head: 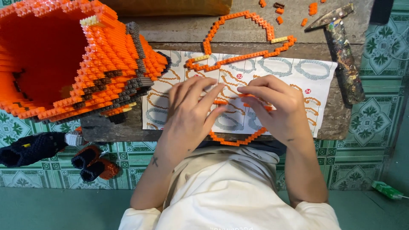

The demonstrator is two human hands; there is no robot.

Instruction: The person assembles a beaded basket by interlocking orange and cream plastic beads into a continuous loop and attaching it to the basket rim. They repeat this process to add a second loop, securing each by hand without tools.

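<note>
My left hand and my right hand meet over a printed instruction sheet on a low wooden bench. Together they pinch a thin ring of small orange bricks, whose lower arc shows below my wrists. My fingertips press small orange pieces near the middle of the sheet. A second, larger outline of orange bricks lies flat beyond my hands, partly on the sheet.
A big hollow orange and grey brick model fills the left of the bench. A paint-stained hammer lies at the right. Loose orange bricks sit at the far edge. Dark and orange built parts lie on the green tiled floor.
</note>
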